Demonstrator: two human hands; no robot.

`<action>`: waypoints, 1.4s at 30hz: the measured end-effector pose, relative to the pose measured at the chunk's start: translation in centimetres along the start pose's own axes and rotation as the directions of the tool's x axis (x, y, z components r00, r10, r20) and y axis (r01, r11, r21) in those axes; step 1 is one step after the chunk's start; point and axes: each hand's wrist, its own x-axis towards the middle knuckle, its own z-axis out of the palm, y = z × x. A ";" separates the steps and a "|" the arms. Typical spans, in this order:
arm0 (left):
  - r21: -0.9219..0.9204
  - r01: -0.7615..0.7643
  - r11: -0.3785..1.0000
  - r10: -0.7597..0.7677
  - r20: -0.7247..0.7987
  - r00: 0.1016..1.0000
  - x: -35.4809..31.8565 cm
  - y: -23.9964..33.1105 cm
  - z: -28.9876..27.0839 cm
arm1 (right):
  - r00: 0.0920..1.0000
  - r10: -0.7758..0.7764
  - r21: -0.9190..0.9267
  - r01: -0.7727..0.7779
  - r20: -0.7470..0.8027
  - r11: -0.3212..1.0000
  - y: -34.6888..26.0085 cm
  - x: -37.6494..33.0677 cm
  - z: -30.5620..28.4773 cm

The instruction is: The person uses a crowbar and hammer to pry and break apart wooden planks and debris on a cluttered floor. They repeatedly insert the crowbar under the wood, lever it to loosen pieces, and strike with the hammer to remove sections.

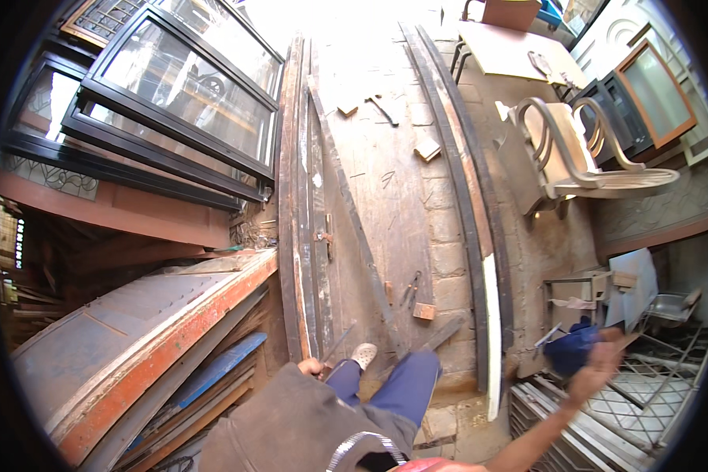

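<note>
My left hand (311, 367) is closed at the lower end of the long wooden beams (307, 197) on the left. A thin dark bar (340, 340) slants up from its fingers; its exact kind is too small to make out. Stretched far to the right, my right hand (594, 371) is smeared by motion. It is beside a dark blue cloth-like bundle (570, 350), and I cannot tell whether it touches it. Ahead of my feet lie pincers (411, 289), a small wood block (424, 311) and a dark narrow plank (354, 212) set slantwise.
Farther off lie a hammer (384, 112) and a wood block (427, 149). Long beams (460, 173) run along the right. Black-framed glass panels (189, 86) and stacked boards (165, 338) crowd the left. A wooden chair (562, 149) and metal grilles (645, 393) stand right.
</note>
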 end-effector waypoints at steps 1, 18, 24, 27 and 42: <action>-0.036 -0.021 0.999 0.021 -0.004 1.000 -1.5 0.1 0.7 | 0.992 -0.113 0.017 0.114 -0.061 0.993 -5.6 3.3 -2.0; -0.403 -0.151 0.903 0.025 -0.302 0.953 -8.1 25.1 -3.3 | 0.448 -0.577 0.287 0.562 0.683 0.776 -37.3 24.1 46.9; -0.862 -0.148 0.485 -0.001 -0.169 0.986 -11.7 32.4 -2.3 | 0.505 -0.684 0.289 0.651 0.527 0.703 -48.8 40.1 43.2; -0.845 -0.100 0.526 0.035 -0.096 0.995 -12.8 38.0 -4.3 | 0.525 -0.755 0.262 0.723 0.393 0.640 -55.3 47.2 40.9; -0.158 -0.141 0.977 0.089 -0.297 0.951 -4.0 59.2 -16.9 | 0.577 -0.626 0.362 0.514 0.525 0.778 -73.0 60.4 81.0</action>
